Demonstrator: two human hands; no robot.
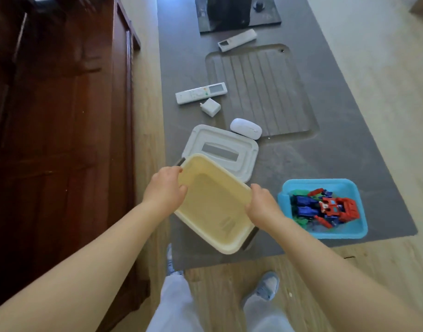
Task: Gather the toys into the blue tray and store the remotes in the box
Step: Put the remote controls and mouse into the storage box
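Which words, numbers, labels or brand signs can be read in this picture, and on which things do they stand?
None can be read.
Near remote: buttons and screen show marks, too small to read.
Far remote: blurred, nothing readable.
Box: faint moulded marking on the bottom, not readable.
Red and blue toy robot: chest decoration blurred.

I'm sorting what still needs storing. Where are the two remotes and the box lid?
near remote [201,93], head view, middle of its white body.
far remote [237,40], head view, middle of its body.
box lid [244,164], head view, bare right part of its top.
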